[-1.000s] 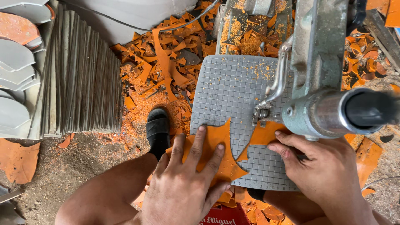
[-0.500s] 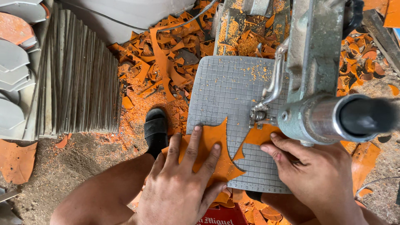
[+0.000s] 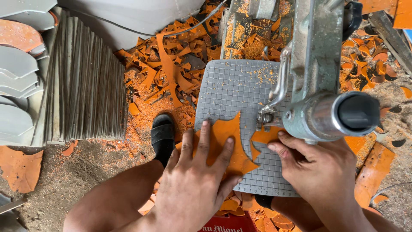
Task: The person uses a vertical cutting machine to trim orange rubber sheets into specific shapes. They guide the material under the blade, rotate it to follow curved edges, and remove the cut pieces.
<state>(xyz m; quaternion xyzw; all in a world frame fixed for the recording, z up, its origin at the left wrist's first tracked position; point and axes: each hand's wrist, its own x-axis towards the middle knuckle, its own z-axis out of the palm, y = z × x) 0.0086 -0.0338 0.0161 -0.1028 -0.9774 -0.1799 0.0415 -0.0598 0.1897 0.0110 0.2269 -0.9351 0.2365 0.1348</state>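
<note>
An orange sheet piece with a cut-out notch lies flat on the grey gridded saw table. My left hand presses on its left part with fingers spread. My right hand holds down the sheet's right part with its fingertips, just below the saw blade guide. The grey metal saw arm and its round motor end hang over my right hand and hide part of it.
Orange offcuts and sawdust litter the ground behind and beside the table. A row of grey sheets on edge stands at the left, with grey curved cut pieces beside it. My black shoe rests by the table's left edge.
Both hands have slid the orange sheet slightly leftward on the table, and the cut between its two parts looks longer. The view has shifted a little.
</note>
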